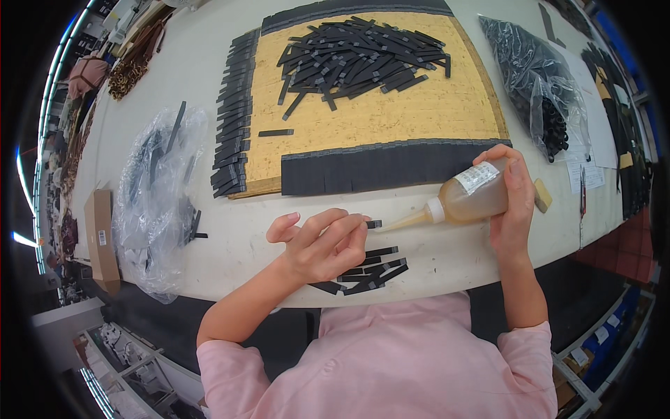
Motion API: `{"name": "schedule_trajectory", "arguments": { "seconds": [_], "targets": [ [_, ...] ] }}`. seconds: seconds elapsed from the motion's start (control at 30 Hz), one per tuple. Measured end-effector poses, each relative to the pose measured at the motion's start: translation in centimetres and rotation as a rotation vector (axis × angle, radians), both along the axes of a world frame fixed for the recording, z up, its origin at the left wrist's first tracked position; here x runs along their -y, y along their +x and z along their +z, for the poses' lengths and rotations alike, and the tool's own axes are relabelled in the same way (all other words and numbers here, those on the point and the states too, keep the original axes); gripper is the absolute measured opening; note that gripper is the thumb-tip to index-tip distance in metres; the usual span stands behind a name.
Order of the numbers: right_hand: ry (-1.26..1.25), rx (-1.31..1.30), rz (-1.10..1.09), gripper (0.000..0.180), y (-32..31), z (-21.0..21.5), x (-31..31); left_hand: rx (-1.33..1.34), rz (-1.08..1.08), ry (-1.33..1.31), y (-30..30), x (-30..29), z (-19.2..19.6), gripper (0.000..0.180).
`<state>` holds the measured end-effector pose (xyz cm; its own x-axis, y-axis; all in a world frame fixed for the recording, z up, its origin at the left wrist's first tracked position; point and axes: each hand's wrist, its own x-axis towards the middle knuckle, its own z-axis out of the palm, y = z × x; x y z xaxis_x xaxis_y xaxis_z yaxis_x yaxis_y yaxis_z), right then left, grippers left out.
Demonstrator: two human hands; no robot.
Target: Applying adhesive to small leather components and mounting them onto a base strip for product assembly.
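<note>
While pinching a black strip, left hand half-curled.

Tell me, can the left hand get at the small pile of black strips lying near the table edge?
Probably yes. The left hand rests right beside the pile of black strips, partly over it, and nothing stands between; but its fingers already pinch one strip.

Black strips, amber glue bottle, yellow board on a white table.
Black strips lie on a speckled yellow board; the bottle is translucent amber with a white nozzle; pink sleeves near.
</note>
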<state>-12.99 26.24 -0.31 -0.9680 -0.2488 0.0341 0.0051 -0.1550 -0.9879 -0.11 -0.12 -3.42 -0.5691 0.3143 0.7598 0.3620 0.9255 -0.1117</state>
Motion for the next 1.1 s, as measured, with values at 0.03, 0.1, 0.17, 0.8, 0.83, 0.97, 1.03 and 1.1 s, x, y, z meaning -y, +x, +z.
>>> {"name": "schedule_trajectory", "arguments": {
  "seconds": [0.03, 0.1, 0.17, 0.8, 0.83, 0.97, 1.03, 1.1],
  "targets": [
    [-0.001, 0.0, -0.002, 0.03, 0.0, 0.04, -0.04, 0.02, -0.004, 0.008, 0.06, 0.02, 0.01, 0.021],
    [0.015, 0.0, 0.026, 0.031, -0.05, 0.13, -0.2, 0.012, -0.004, 0.007, 0.1, 0.05, -0.15, 0.021],
    [-0.078, 0.068, 0.044, 0.032, -0.36, 0.06, -0.61, -0.001, -0.009, 0.004, 0.01, 0.08, -0.1, 0.02],
    [-0.032, 0.009, -0.047, 0.03, 0.25, 0.38, 0.07, -0.027, 0.001, 0.002, 0.12, -0.33, 0.66, 0.029],
    [-0.032, 0.008, -0.048, 0.03, 0.22, 0.33, 0.11, -0.026, 0.003, 0.006, 0.05, -0.25, 0.55, 0.028],
    [-0.032, 0.043, -0.006, 0.03, 0.17, 0.32, -0.04, -0.018, 0.007, 0.011, -0.05, -0.06, 0.46, 0.027],
    [-0.055, 0.046, 0.002, 0.03, 0.05, 0.36, -0.06, -0.009, 0.003, 0.006, -0.06, -0.06, 0.47, 0.026],
    [-0.058, 0.055, -0.057, 0.03, -0.13, 0.35, 0.04, -0.008, 0.005, 0.003, -0.05, -0.14, 0.53, 0.026]
  ]
}}
